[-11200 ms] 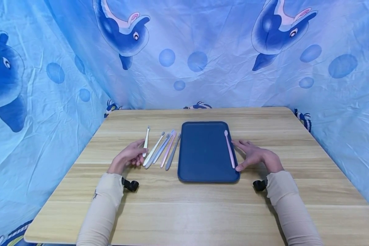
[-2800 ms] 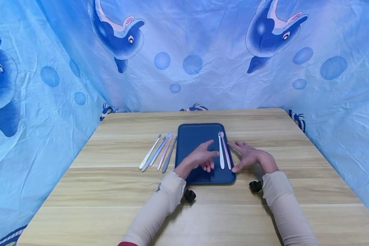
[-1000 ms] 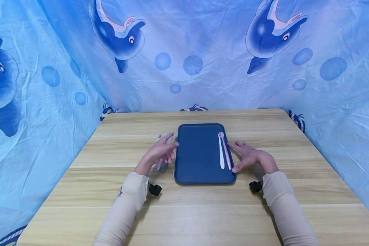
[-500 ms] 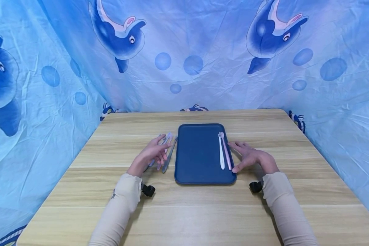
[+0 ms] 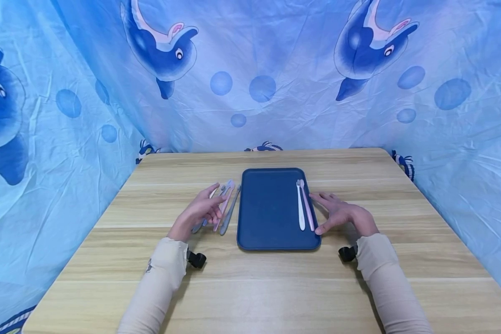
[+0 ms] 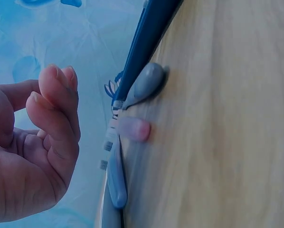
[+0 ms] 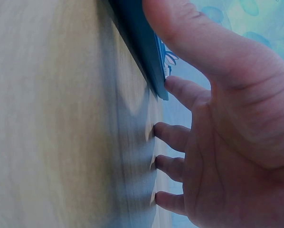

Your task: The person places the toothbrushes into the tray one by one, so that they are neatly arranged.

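Tray (image 5: 267, 208) first: in my head view it lies flat on the table (image 5: 275, 292), and I use it as a clock, with twelve at its far edge. A white toothbrush (image 5: 301, 213) and a pink toothbrush (image 5: 307, 213) lie side by side in it, near three o'clock. A gray toothbrush (image 5: 229, 212) and a second pink toothbrush (image 5: 224, 207) are on the table, just outside nine o'clock, with more under the left hand (image 5: 199, 211). That hand hides parts of them, so I can't count them all. The right hand (image 5: 338, 213) is at the tray's edge, between two and four o'clock.

In my left wrist view, the left hand's fingers are bent and hold nothing. A blue toothbrush (image 6: 117, 180) lies at about four o'clock from them, and there is a gap between. I think the step in hand is picking the next toothbrush. To me, the next move calls for going lower and pinching just one, because they lie so close.

In my right wrist view, the right hand's fingers are straight and spread apart, with one fingertip by the tray's edge. I think it should stay there to keep the tray steady.
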The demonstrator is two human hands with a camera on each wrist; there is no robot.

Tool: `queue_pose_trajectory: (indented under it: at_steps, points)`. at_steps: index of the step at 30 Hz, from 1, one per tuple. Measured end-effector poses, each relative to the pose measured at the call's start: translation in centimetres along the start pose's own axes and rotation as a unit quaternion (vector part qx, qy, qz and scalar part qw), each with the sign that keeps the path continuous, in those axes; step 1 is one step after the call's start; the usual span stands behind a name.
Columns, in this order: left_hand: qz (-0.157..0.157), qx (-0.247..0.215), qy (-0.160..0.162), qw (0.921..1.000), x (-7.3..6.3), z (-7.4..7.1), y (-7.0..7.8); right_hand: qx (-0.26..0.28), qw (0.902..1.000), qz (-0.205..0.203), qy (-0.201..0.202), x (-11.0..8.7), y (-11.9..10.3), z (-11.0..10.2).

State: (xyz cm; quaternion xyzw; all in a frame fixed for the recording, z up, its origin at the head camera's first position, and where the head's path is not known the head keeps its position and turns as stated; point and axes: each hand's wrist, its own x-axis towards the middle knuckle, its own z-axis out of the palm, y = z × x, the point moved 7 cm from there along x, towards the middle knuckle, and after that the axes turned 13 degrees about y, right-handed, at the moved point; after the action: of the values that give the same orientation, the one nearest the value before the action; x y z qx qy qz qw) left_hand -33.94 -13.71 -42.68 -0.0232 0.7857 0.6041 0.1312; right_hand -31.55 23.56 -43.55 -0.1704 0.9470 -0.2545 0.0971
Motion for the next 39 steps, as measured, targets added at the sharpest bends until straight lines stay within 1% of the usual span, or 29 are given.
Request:
queue_pose_trajectory:
  at_steps: [4, 8, 15, 20, 31, 39]
  points:
    - [-0.001, 0.001, 0.003, 1.0, -0.1, -0.7, -0.4, -0.002, 1.0, -0.003, -0.001, 0.0, 0.0, 0.1]
    - [-0.01, 0.001, 0.012, 0.9999, -0.2, -1.4, -0.8, -0.006, 1.0, -0.006, -0.003, 0.1, -0.1, 0.1]
    - [-0.012, 0.005, 0.025, 0.9996, -0.3, -2.9, -1.3, -0.014, 0.9999, -0.006, -0.001, 0.1, -0.1, 0.1]
    - [-0.024, 0.007, 0.033, 0.9992, -0.3, -3.7, -1.8, -0.012, 0.9999, -0.009, 0.0, 0.0, -0.1, 0.1]
    - [-0.025, 0.014, 0.03, 0.9992, -0.9, -5.3, -2.6, -0.013, 0.9998, -0.012, 0.003, 0.0, -0.1, 0.2]
    - [-0.026, 0.018, 0.021, 0.9993, -0.9, -6.2, -3.4, -0.015, 0.9998, -0.012, 0.005, -0.1, -0.1, 0.1]
